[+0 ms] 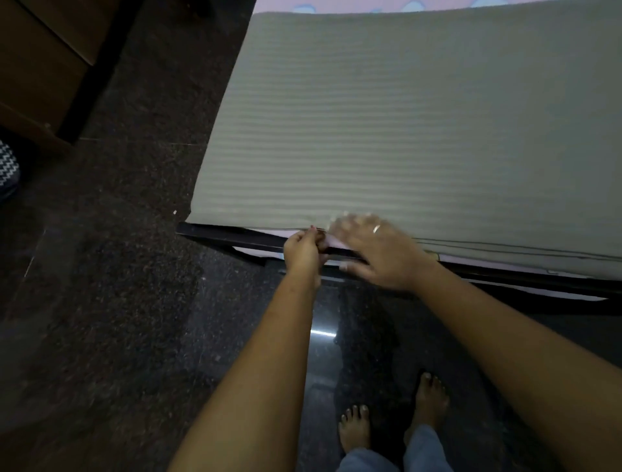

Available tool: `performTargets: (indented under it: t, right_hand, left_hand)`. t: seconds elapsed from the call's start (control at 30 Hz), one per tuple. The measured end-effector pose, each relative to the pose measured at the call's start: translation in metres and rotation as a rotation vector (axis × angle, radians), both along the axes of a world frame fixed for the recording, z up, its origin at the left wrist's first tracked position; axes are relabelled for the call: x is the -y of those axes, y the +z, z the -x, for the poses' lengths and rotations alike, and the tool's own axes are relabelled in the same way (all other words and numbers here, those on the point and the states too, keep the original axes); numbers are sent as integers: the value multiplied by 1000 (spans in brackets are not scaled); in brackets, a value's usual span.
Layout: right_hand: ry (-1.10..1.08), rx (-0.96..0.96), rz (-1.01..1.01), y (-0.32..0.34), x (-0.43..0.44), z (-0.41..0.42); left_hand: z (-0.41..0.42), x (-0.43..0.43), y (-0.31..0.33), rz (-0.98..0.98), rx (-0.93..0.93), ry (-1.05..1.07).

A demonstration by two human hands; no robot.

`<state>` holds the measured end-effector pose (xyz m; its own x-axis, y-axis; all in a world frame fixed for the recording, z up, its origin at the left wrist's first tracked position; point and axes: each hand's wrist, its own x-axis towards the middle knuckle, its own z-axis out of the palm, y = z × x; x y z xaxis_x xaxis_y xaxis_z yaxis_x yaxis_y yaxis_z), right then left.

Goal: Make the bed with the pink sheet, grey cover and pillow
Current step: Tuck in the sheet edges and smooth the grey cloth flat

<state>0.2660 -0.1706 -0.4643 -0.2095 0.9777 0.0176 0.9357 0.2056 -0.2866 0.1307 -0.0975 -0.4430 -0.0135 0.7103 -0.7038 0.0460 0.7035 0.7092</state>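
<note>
Nearest, at the bed's near edge, the left hand point(304, 251) pinches the hem where the grey cover point(404, 118) meets the pink sheet point(333, 241). The right hand point(377, 252), blurred, lies spread flat just beside it. Too hard a tug could drag the smooth cover askew or pull the sheet loose. No pillow in view, and no writing can be read.

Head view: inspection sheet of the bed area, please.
surface: cover lies flat; black frame shows along its near edge.
job's things: sheet shows beyond the cover's far edge; pillow not in view.
clutter: white speck on floor.
grips: left hand pinches the cover's near hem; right hand blurred, fingers straight, over that hem.
cables: nothing seen.
surroundings: dark floor, wooden cabinet far left, bare feet below.
</note>
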Motion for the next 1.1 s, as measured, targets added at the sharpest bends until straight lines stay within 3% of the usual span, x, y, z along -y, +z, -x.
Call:
performTargets:
  t: [0.07,0.13,0.23,0.33,0.4,0.47,0.53,0.63,0.9,1.0,1.1]
  right_hand:
    - [-252,-24,45,4,-10,-14]
    - [-352,55,193,-1,-8,-20]
    - [-225,68,230,-6,8,-2]
    - [-46,-149,246,0,15,13]
    - [-42,-260,178,4,10,5]
    - [-152,-229,106,4,7,-12]
    - [-226,-123,195,1,7,-30]
    - [-179,3,258,-4,16,-35]
    - [-148,-12,285,-4,38,-28]
    - [-135,-11,265,-4,40,-24]
    - [-39,-107,257,1,37,-16]
  left_hand:
    - [-7,-8,0,58,46,108]
    - [-13,-12,0,115,111,124]
    - [-18,-12,-7,163,94,80]
    - [-19,-22,-17,182,84,109]
    - [-18,-30,-18,216,144,156]
    - [-19,-35,-11,220,182,207]
    - [-21,-36,0,202,193,262]
    - [-22,-33,3,162,235,331]
    - [28,-81,4,6,32,528]
    - [50,-70,2,19,17,554]
    - [51,-48,-1,-112,-75,572]
